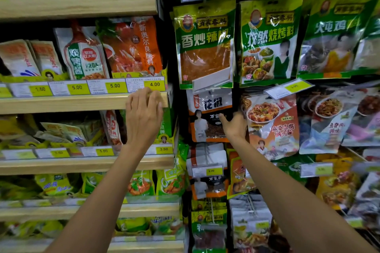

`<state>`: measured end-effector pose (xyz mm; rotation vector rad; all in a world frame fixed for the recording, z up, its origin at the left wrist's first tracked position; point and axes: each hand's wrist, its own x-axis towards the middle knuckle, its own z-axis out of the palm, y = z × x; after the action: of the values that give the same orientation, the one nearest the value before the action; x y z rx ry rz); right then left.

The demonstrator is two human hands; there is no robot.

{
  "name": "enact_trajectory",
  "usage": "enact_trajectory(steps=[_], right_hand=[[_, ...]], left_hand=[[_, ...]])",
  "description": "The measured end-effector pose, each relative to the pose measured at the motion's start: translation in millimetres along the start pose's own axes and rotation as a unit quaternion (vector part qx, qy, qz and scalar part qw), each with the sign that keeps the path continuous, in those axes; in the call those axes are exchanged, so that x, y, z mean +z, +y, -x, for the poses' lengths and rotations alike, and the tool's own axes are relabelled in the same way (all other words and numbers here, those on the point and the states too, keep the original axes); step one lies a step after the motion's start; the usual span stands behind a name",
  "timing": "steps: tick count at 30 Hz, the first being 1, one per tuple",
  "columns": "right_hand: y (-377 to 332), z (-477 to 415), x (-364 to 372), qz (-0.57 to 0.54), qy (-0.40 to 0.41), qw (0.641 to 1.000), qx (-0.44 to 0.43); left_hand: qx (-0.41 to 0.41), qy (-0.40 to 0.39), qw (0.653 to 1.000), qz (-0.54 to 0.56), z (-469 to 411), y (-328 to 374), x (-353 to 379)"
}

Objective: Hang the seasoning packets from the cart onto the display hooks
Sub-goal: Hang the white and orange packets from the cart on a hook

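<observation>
fingers (pixel 136 98) of my left hand (pixel 144 117) lie loosely bent, tips on the shelf edge (pixel 82 102) below the 4.00 price tag (pixel 154 84). to their right, my right hand (pixel 234 127) pinches the peppercorn packet (pixel 207 104) by its right edge, thumb in front, under the green packet (pixel 204 43).

The right hand (pixel 235 127) has its fingers hidden behind the peppercorn packet (pixel 209 107), whose top a clear tag holder (pixel 211 79) covers; far-right packets (pixel 364 109) are blurred.

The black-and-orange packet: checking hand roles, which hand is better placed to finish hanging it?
Right, probably. The right hand grips the packet by its edge among the hanging packets; the left hand rests on the wooden shelf edge, away from it.
</observation>
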<state>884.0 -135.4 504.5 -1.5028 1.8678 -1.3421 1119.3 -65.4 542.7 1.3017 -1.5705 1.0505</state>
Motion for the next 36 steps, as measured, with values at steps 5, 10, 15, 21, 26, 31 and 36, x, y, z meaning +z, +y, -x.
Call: enact_trajectory(steps=[5,10,15,21,26,31,36], right_hand=[[12.6,32.3,-22.5,-0.061,0.004,0.996,-0.072],[45.3,66.6,-61.1,-0.115,-0.011,0.991,-0.074],[116.5,102.9,-122.1,-0.13,0.009,0.991,-0.014],[232.0,156.7,-220.1,-0.133,0.081,0.982,0.105],[331.8,219.4,-312.7,-0.119,0.178,0.954,0.209],[411.9,285.7,-390.7,-0.111,0.214,0.923,0.299],[464.4,333.5,-446.0,-0.085,0.226,0.892,0.381]], left_hand=[[-0.016,0.03,0.999,0.019,0.2,18.1,-8.2],[0.001,0.034,0.994,0.102,16.8,64.1,-11.7],[-0.035,-0.108,0.956,0.269,54.5,155.4,-6.4],[-0.188,-0.346,0.77,0.502,124.7,308.2,-8.1],[-0.283,-0.465,0.621,0.563,197.1,446.4,-25.2],[-0.299,-0.568,0.513,0.571,273.2,563.5,-51.4],[-0.245,-0.66,0.447,0.552,310.7,629.1,-70.2]])
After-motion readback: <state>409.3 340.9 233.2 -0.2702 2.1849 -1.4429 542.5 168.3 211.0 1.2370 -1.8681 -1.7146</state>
